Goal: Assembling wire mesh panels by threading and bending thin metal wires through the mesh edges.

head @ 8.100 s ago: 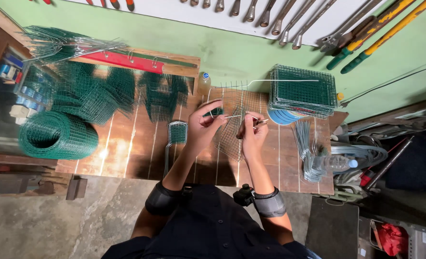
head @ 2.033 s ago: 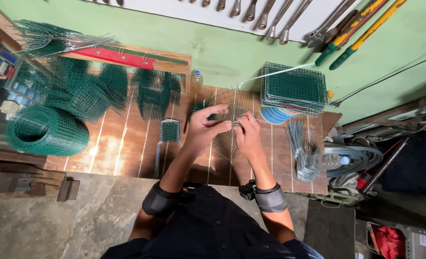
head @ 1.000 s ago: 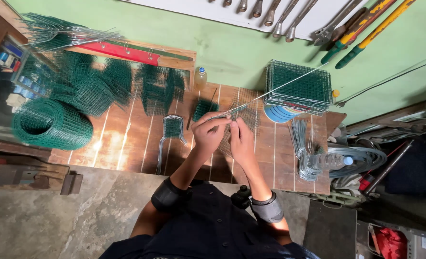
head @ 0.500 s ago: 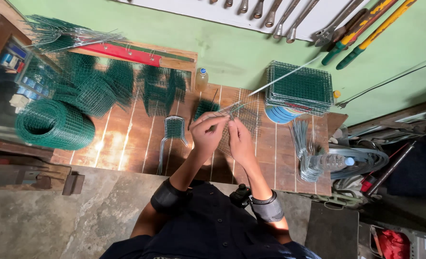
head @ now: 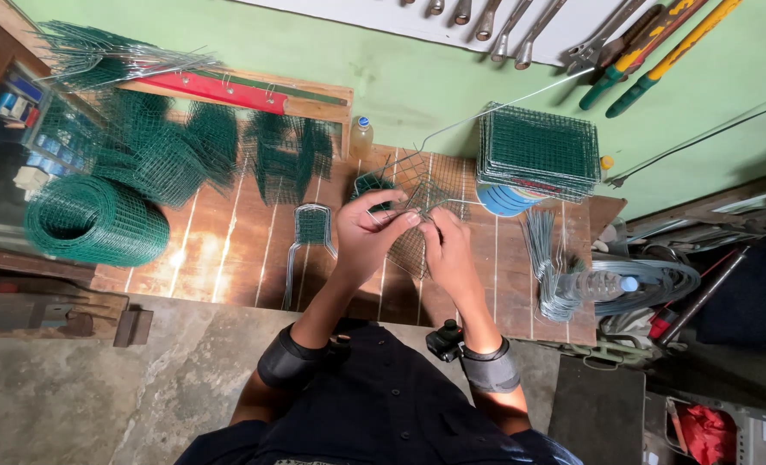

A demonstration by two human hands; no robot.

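Note:
Over a wooden workbench, both my hands work at one small piece of wire mesh. My left hand grips the mesh from the left, fingers curled around its edge. My right hand pinches the mesh and a long thin wire that runs up and right toward the wall. A small green mesh piece lies just beyond my left hand.
A green mesh roll lies at the left. A stack of cut mesh panels sits on blue discs at the right. Bent mesh pieces, a small bottle, a wire bundle and wall-hung tools surround them.
Over the earlier frames my hands have drawn closer together on the mesh. The long wire has swung up toward the right. The view has shifted slightly.

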